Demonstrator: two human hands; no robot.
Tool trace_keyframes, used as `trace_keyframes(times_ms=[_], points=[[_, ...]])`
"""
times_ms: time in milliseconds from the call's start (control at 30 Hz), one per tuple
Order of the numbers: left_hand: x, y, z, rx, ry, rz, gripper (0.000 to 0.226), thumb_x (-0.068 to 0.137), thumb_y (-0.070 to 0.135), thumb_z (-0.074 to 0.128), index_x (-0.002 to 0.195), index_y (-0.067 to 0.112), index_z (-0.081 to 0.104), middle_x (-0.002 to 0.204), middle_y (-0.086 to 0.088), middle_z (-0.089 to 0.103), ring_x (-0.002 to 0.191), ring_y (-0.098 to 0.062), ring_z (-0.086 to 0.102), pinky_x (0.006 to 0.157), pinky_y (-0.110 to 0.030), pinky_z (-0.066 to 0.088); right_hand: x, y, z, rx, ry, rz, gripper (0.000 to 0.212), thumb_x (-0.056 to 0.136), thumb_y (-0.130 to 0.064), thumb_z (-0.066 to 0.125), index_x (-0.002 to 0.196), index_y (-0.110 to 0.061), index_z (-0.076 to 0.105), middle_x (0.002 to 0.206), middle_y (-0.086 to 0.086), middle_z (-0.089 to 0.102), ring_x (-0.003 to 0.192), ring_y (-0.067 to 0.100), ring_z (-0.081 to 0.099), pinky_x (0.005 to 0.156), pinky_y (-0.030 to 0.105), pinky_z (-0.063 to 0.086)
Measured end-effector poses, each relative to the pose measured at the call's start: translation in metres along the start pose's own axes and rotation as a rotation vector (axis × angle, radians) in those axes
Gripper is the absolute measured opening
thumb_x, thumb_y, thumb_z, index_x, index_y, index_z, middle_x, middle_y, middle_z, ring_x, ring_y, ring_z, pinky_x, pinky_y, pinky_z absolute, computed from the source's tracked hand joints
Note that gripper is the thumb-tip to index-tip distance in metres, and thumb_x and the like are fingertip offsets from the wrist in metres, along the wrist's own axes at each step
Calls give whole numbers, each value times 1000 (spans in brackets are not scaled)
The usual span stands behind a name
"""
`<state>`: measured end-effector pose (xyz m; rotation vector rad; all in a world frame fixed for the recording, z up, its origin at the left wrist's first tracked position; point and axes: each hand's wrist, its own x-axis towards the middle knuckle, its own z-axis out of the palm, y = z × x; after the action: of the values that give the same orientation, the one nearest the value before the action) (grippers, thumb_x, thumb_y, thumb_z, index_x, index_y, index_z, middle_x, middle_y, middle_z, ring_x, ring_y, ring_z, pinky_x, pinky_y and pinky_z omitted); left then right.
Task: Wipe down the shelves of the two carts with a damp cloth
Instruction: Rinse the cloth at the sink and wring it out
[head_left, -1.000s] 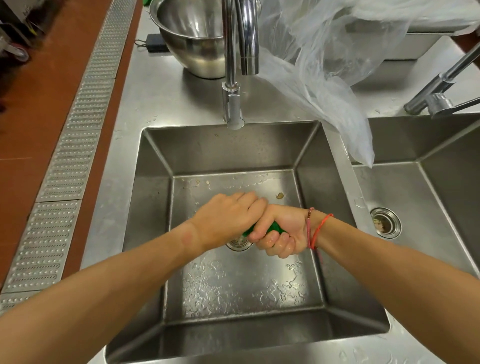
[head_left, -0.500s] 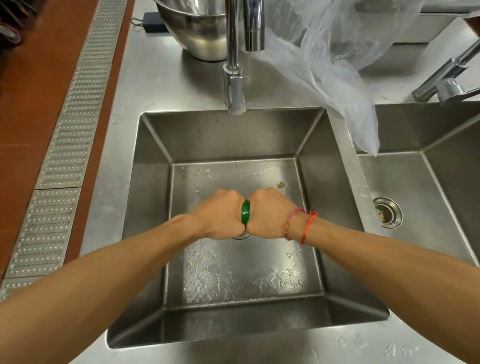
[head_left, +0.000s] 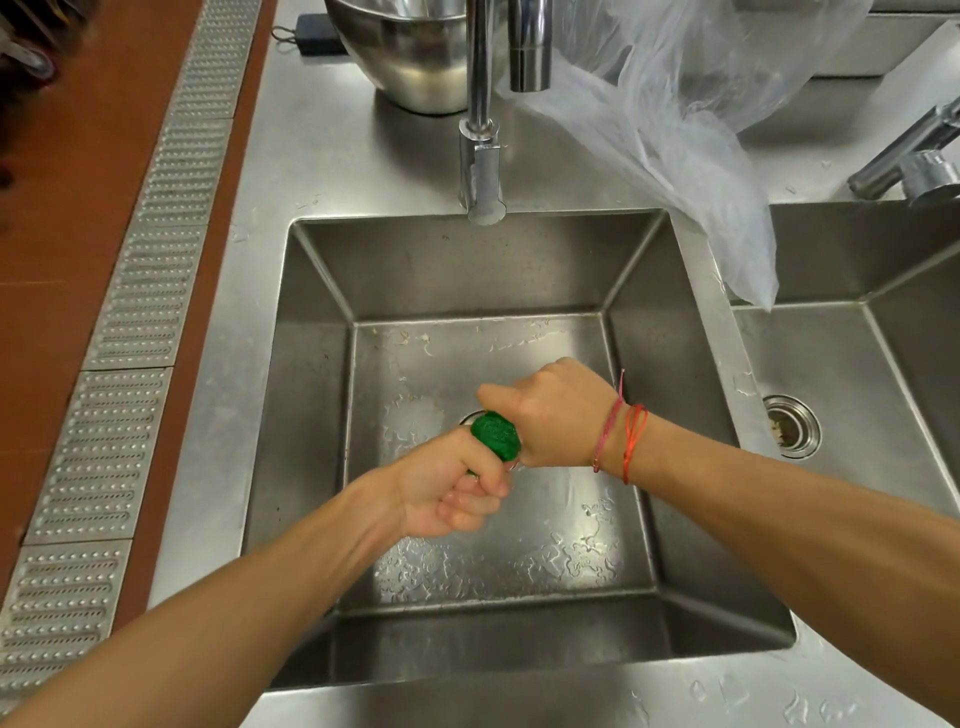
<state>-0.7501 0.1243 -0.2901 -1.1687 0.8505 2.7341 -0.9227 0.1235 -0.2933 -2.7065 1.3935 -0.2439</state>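
Note:
A wet green cloth (head_left: 496, 435), twisted into a tight roll, is held over the steel sink (head_left: 311, 364) above the drain. My left hand (head_left: 452, 491) grips its near end with curled fingers. My right hand (head_left: 550, 415), with red string bracelets at the wrist, grips the far end. Only a short stretch of cloth shows between the two fists. No cart is in view.
The tap (head_left: 483, 156) stands behind the basin, with no water running from it. A steel bowl (head_left: 410, 57) and a clear plastic bag (head_left: 675, 130) sit on the counter behind. A second sink (head_left: 857, 364) lies to the right. Left is a floor drain grate (head_left: 130, 312).
My fists, pressed side by side half a second ago, have twisted against each other: the left dropped nearer and turned, the right rose farther, and more of the cloth shows.

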Motion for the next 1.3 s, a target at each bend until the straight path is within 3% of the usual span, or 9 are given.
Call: trace_keyframes(times_ms=[167,400,600,700,833,1033,1133,1233,1300], points=[[3,-1,9,-42,66,66,31,58,-6,49,67,19,33,43,7,26,31,-3,18,35,-12,9,-2,4,1,-19,22,56,53,55,-28,84,83,-18,40,44,-2,49,31,28,46,40,22,24],[2,2,15,231,388,218,37,69,-17,55,67,16,41,51,2,31,43,-12,23,47,-25,14,-10,-7,-4,11,37,257,29,71,-23,74,91,-12,56,66,3,60,49,36,58,48,28,25],[-31,11,30,215,539,354,50,63,-15,61,108,6,54,85,-16,62,65,-23,56,46,-28,39,-22,-25,-39,234,-9,466,39,80,-28,65,116,-20,50,100,5,61,84,35,62,62,36,42],[-49,16,43,112,527,475,58,59,-2,66,115,4,56,109,-23,68,83,-30,68,59,-34,51,-27,-31,-60,429,26,543,50,74,-27,72,120,-23,52,104,4,61,90,31,63,77,44,53],[-70,21,65,-62,518,655,38,84,-5,68,119,4,55,112,-22,69,96,-32,71,79,-43,59,-30,-42,-94,579,136,562,65,70,-29,87,128,-19,59,114,0,68,102,16,64,93,30,50],[-86,33,81,-109,659,821,47,84,-13,64,121,14,54,106,-15,70,91,-25,71,75,-41,58,-34,-49,-134,962,145,580,41,87,-10,75,125,-22,67,113,-4,74,105,9,70,93,28,55],[-94,37,83,-106,652,851,41,85,-12,64,119,9,56,104,-13,73,91,-24,72,78,-39,58,-37,-50,-144,945,166,647,19,98,-18,62,111,-23,75,96,-9,76,87,-6,67,81,18,51],[-103,41,81,-34,620,860,41,85,-16,62,113,14,63,103,-11,74,94,-24,72,82,-38,59,-37,-47,-158,951,214,693,26,103,-18,52,101,-5,76,92,3,75,76,-7,63,77,12,48],[-109,41,76,83,646,846,48,83,-22,58,110,17,68,101,-6,75,94,-18,72,79,-31,59,-38,-44,-166,985,272,743,35,103,-26,52,102,1,74,100,17,75,83,6,68,84,25,54]])
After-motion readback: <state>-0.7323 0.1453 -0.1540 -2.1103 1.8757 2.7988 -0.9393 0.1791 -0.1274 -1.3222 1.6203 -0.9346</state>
